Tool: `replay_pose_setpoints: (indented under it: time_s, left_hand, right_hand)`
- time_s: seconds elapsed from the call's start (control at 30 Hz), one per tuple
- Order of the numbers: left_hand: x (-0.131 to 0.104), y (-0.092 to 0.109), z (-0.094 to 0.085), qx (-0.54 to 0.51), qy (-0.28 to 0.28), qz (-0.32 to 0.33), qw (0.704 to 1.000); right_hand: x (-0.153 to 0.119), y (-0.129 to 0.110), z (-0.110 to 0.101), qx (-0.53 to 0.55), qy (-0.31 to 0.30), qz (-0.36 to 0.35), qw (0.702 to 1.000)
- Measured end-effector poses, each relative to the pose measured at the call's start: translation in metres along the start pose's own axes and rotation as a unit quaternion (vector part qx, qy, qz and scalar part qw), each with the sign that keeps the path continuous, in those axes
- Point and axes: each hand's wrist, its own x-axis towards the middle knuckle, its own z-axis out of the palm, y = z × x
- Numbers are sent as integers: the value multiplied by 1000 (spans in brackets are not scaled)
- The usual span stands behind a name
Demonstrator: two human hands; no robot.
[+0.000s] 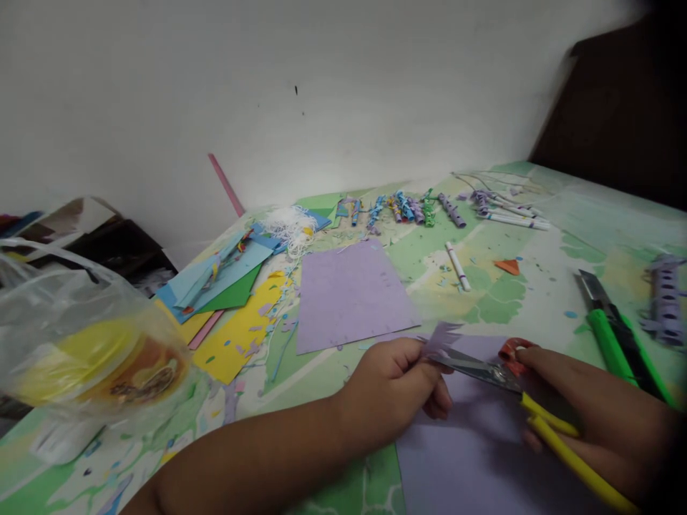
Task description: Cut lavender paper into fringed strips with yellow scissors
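At the left edge of the table (pixel 558 250) stands a clear plastic bag (pixel 80 336) with a yellow-lidded jar inside. Further right lie blue, green and yellow paper sheets (pixel 225 300), then a lilac sheet (pixel 348 293). Near the front edge the left hand (pixel 391 390) pinches a small fringed lilac paper piece (pixel 441 336) tightly, holding it up for the blades. The right hand (pixel 606 422) is closed around yellow-handled scissors (pixel 515 386), whose tips touch the piece. A green utility knife (pixel 617 336) rests by the right edge.

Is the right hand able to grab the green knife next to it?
Probably not right away: the right hand is already holding scissors. The green knife lies close beside it with nothing in between.
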Motion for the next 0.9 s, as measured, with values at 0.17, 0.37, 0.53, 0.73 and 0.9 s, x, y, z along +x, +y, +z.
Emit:
replay_pose_setpoints:
  time_s: [0.17,0.37,0.53,0.73,0.9]
  left_hand:
    - [-2,1,3,41,0,-14,999]
    - [-1,-4,3,79,-24,-11,997]
    - [-3,-4,2,88,-7,8,996]
    - [-3,-5,1,109,2,21,994]
    - [1,-5,-2,92,-19,2,996]
  right_hand:
    - [-1,-2,3,22,-8,-18,1000]
    - [1,-5,7,30,-5,-33,999]
    - [1,-6,6,23,6,-45,999]
    - [-2,1,7,0,16,-57,998]
    - [-5,3,7,-14,3,-52,999]
